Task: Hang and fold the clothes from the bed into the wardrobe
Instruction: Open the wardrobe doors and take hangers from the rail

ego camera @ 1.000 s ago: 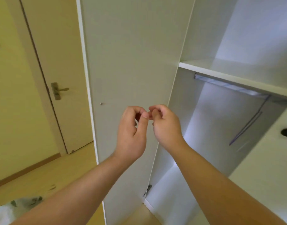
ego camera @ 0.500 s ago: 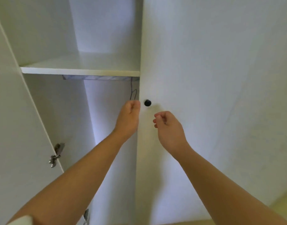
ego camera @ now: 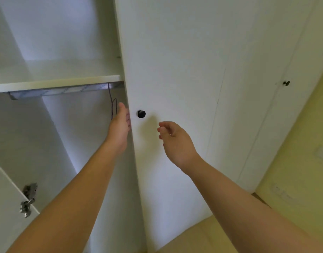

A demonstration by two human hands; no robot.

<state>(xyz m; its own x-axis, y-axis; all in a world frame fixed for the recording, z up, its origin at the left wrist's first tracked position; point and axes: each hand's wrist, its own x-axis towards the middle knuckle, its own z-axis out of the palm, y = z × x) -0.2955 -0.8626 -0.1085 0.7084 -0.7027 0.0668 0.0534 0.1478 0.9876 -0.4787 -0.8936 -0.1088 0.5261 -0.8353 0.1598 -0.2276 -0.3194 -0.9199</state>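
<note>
The white wardrobe stands in front of me. Its left compartment is open, with a shelf and a metal rail under it. A thin dark wire hanger hangs from the rail's right end. My left hand is at the left edge of the closed wardrobe door, with its fingers hooked round that edge beside the black knob. My right hand hovers just right of the knob, fingers loosely curled and holding nothing. No clothes and no bed are in view.
The compartment's own door stands open at the lower left, its metal hinge showing. Further right is another closed door with a small black knob. A yellow wall lies to the right, and wooden floor below.
My view has swung right from the open left door to the closed door. The hands parted: the left went to the door's edge, the right moved toward the knob.
</note>
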